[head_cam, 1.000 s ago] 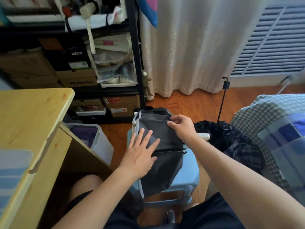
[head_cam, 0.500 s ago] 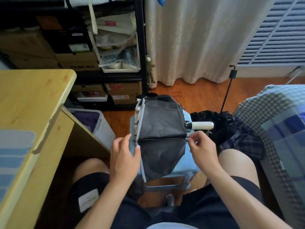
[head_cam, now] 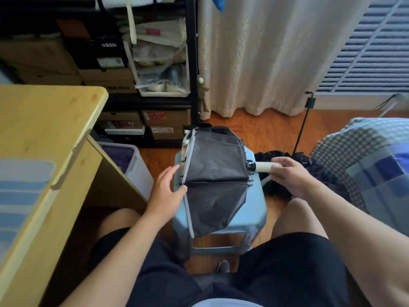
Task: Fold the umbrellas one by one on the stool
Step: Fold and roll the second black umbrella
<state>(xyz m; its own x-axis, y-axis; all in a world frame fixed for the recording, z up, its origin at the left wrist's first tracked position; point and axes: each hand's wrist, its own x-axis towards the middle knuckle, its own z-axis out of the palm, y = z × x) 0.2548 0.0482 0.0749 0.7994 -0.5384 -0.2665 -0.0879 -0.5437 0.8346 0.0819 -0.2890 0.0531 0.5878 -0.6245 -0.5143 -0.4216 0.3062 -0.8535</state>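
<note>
Right hand grips umbrella handle; left hand open at canopy edge overhanging stool. Box reads "adidas".

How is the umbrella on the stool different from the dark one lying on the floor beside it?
The grey umbrella lies spread in flat, smoothed panels on the blue stool; the black umbrella sits crumpled in a heap on the floor. The grey one has pale edging and is handled, the right hand gripping its cream handle; the black one is untouched. Both are dark fabric, unrolled.
</note>
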